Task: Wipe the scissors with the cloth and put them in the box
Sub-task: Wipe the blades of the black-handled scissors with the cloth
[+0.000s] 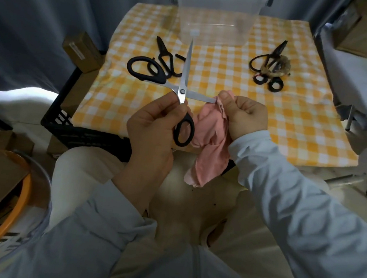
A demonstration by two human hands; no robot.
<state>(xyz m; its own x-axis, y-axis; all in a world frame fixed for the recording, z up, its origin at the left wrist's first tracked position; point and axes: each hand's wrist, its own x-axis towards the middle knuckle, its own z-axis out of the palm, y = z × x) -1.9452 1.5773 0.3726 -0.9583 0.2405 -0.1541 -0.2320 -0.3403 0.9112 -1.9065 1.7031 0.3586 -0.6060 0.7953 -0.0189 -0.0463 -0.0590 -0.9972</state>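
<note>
so the left hand (155,123) grips the wide-open scissors (182,92) near the pivot, over the table (291,117) front edge; right hand (244,115) pinches the pink cloth (211,141) round one blade tip. I'd wipe pivot-to-tip, thumb off the sharp edge, clear box (217,15) waits behind

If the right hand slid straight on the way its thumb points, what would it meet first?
The right hand, pinching pink cloth, would probably meet the pivot screw of the open black-handled steel scissors, where the upright blade crosses; the left hand grips below it.
</note>
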